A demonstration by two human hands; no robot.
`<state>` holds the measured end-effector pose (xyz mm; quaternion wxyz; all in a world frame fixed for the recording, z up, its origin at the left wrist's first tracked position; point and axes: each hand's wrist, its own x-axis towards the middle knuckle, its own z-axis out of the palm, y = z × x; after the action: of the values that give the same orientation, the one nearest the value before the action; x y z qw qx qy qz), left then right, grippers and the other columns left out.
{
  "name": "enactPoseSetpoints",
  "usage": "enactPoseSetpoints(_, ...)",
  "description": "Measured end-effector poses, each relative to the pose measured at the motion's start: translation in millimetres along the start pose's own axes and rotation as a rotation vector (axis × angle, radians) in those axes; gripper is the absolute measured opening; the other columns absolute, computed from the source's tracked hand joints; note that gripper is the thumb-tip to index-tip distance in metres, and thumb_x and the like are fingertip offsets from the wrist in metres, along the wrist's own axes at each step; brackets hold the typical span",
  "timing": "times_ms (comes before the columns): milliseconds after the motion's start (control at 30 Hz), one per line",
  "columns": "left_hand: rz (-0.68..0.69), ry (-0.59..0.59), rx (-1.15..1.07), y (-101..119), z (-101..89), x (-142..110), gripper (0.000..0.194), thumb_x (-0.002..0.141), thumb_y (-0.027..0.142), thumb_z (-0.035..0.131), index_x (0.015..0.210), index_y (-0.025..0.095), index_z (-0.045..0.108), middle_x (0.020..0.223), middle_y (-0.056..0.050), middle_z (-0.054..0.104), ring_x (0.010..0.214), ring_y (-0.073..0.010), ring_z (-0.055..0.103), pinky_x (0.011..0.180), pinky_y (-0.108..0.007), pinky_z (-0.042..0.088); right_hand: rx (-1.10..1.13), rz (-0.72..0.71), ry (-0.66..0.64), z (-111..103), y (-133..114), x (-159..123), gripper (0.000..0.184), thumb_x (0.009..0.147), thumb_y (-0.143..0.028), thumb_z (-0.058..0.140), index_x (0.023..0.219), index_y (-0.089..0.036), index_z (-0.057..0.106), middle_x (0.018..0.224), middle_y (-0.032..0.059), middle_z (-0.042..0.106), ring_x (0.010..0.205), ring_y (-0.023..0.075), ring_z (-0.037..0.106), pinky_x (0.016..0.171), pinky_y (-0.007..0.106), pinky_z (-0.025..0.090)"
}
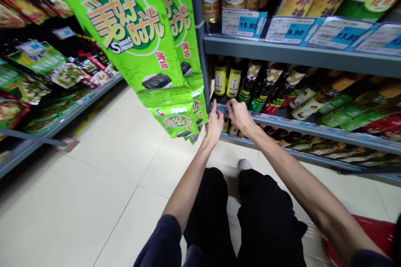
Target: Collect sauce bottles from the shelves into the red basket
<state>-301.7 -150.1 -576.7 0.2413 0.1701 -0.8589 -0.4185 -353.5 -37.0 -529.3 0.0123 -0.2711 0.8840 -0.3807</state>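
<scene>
- Blue-grey shelf-edge strip, our working spot: it runs from mid-frame to the right edge; both hands sit at its left end.
- Left hand: index finger raised, pointing up at the edge, other fingers partly curled. Can't tell if it grips anything.
- Right hand: fingertips bent in toward the thumb, pinch-like, just beside the left. We can't see anything between them.
- Handling, our judgement: brace with the left, do fine work with the right, let fingertips rather than wrists move.
- Yellow-labelled bottles stand right above the fingers, centre frame; we'd lift no knuckle into them. Glass, probably, so a bump could tip one.
- Green seaweed packets hang upper left of centre, lower end near our left wrist; we'd hold that elbow in so they don't swing.
- Upper price tags, upper right: well apart from the hands.
- Red object, lower right, partly behind our forearm: we'd mind it when stepping back.
</scene>
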Motion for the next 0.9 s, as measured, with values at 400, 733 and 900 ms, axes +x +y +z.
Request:
enactPoseSetpoints(400, 0.225, -0.756, 0.187, -58, 59.9, -235, 0.049, 0.093, 0.029, 0.044, 0.130, 0.002, 0.061, 0.099, -0.018, 0.073, 0.102, -0.0291, 0.067, 0.098, -0.042, 0.050, 0.038, 0.655, 0.620, -160, 39, -412, 0.040, 0.099, -0.048, 0.051, 0.118, -0.015, 0.063, 0.071, 0.0026, 0.069, 0.051, 0.0135, 0.061, 0.049, 0.023, 0.049)
enactPoseSetpoints(733, 0.565, -0.895, 0.329, -27, 104.3, -314, 0.059, 0.093, 0.034, 0.037, 0.129, -0.005, 0.061, 0.133, -0.026, 0.061, 0.141, -0.0384, 0.041, 0.119, -0.048, 0.033, -0.545, 1.367, 0.748, -275, 95, -657, 0.034, 0.096, -0.020, 0.043, 0.114, -0.006, 0.068, 0.098, 0.0164, 0.076, 0.084, 0.0194, 0.071, 0.078, 0.026, 0.052)
enactPoseSetpoints(900, 0.406, -0.850, 0.464, -13, 77.1, -325, 0.082, 0.093, 0.057, 0.035, 0.143, -0.007, 0.044, 0.147, -0.032, 0.047, 0.145, -0.0435, 0.034, 0.119, -0.054, 0.032, -0.550, 1.489, 0.501, -293, 164, -672, 0.027, 0.094, -0.024, 0.053, 0.105, -0.008, 0.072, 0.100, 0.0171, 0.075, 0.092, 0.0220, 0.069, 0.084, 0.026, 0.048)
